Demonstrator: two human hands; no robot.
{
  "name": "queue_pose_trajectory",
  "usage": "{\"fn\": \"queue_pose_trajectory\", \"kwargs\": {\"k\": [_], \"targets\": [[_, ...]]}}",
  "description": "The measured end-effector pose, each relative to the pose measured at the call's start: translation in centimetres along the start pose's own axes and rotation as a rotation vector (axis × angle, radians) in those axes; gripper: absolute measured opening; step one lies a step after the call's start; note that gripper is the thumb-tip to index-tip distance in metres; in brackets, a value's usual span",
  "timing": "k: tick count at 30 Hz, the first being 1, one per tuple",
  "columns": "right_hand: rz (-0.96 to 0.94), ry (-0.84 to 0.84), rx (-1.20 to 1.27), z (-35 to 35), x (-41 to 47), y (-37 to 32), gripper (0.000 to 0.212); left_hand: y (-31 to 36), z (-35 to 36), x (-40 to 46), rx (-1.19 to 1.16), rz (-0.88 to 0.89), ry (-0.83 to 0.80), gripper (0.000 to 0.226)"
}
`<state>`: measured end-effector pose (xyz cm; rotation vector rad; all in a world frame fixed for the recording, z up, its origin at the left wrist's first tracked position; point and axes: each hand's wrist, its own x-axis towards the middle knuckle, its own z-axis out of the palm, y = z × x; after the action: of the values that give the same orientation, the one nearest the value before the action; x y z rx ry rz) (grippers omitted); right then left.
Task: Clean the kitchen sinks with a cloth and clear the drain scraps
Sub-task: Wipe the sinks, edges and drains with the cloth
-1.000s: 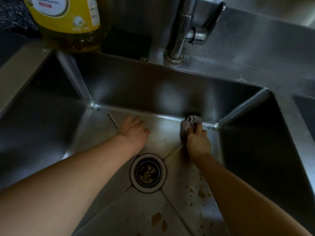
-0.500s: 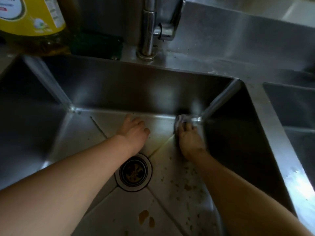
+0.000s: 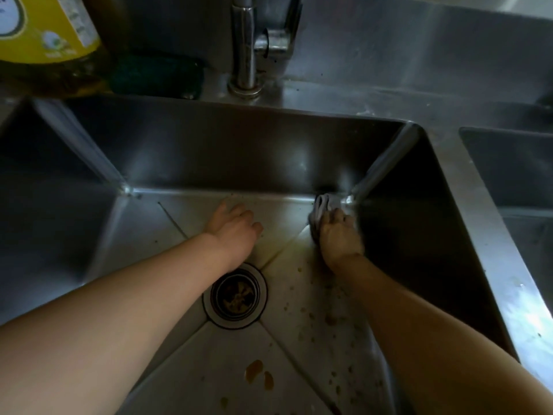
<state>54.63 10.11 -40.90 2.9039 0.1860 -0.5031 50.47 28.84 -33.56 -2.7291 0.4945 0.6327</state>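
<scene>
Pressing down, the right hand [image 3: 339, 238] curls its fingers on a small grey cloth [image 3: 321, 206] in the steel sink's [image 3: 209, 151] two-o'clock corner. The left hand [image 3: 236, 227] lies flat with relaxed fingers at twelve o'clock from the round drain [image 3: 235, 296]. Brown spots [image 3: 258, 374] sit at six.

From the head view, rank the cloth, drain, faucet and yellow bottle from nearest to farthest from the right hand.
1. cloth: under the right hand, in the sink's far right corner.
2. drain: centre of the sink floor, to the hand's left.
3. faucet: on the back ledge.
4. yellow bottle: far left on the ledge.
</scene>
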Motion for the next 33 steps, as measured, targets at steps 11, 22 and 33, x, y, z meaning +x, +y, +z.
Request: {"fn": "queue_pose_trajectory", "kwargs": {"k": [11, 22, 33], "targets": [[-0.5, -0.091, 0.132, -1.1, -6.5, -7.1, 0.043, -2.0, 2.0, -4.2, -0.013, -0.081, -0.081, 0.046], [-0.227, 0.025, 0.171, -1.5, 0.0, -6.7, 0.059, -5.1, 3.6, -4.6, -0.064, -0.152, -0.039, 0.045], [-0.525, 0.035, 0.26, -2.8, -3.6, -11.3, 0.047, -6.2, 4.5, -6.1, -0.196, -0.195, -0.074, 0.045]]}}
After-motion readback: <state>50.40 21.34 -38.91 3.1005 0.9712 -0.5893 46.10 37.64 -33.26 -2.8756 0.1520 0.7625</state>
